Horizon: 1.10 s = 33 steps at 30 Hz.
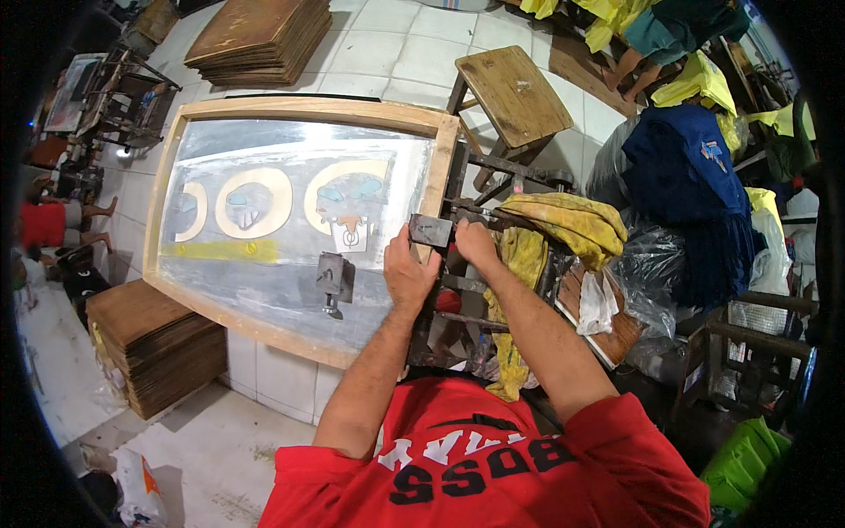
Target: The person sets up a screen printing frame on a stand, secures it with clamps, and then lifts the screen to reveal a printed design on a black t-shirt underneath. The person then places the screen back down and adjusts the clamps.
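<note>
A wood-edged printing screen [304,107] lies in front of me, with oval, yellow and cartoon-like shapes on its grey mesh. On its right rail sits a dark metal clamp [431,231]. My left hand [410,271] is closed on the clamp's left side, thumb and fingers against block and rail. My right hand [478,244] is closed at the clamp's right side, its fingers bent together; what they grip is hidden. A second metal clamp [332,280] with a screw rests on the mesh, left of my left hand.
Right of the screen runs a dark metal stand [449,304] with stained yellow cloths [563,224] over it. A wooden stool [515,95] stands beyond. Stacks of boards [154,339] flank the screen. Navy garments [682,167] and plastic bags lie at right. Other people are farther off.
</note>
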Tool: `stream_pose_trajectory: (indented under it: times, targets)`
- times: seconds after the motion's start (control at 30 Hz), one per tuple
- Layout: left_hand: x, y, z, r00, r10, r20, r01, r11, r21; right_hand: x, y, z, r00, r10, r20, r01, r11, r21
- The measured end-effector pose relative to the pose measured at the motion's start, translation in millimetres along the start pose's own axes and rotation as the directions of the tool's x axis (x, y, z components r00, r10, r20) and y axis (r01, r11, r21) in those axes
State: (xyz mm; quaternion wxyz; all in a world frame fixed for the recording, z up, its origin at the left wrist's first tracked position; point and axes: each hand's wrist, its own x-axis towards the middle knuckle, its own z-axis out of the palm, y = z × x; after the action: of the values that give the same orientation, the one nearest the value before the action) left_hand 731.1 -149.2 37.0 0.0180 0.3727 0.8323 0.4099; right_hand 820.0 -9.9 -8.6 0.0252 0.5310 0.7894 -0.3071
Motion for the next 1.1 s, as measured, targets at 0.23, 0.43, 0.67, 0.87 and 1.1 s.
stream_pose_trajectory:
  times: [0.23,0.43,0.67,0.87,1.1]
  targets:
    - [-1.1,6.1,-1.7,0.999,0.003,0.041,-0.005,0.998,0.057,-27.2,4.8,-11.2,0.857,-0.389,-0.339,0.465,0.866,0.182]
    - [-1.0,1.0,3.9,1.0,0.018,0.024,-0.019,0.998,0.057,-13.0,-4.9,11.8,0.984,0.067,-0.164,-0.011,0.947,0.322]
    - [-0.5,0.7,3.3,1.0,-0.002,0.027,0.001,0.999,0.054,8.6,-5.9,0.6,0.989,0.134,0.064,-0.144,0.967,0.21]
    - [-4.8,-18.5,-28.5,0.987,-0.16,0.005,0.154,0.943,-0.294,-30.9,20.4,-42.1,0.966,0.119,0.229,-0.207,0.887,0.412]
    - [-10.1,-104.4,-124.4,0.975,-0.222,-0.022,0.213,0.894,0.394,-143.9,73.3,-85.3,0.998,0.02,0.065,-0.05,0.871,0.489]
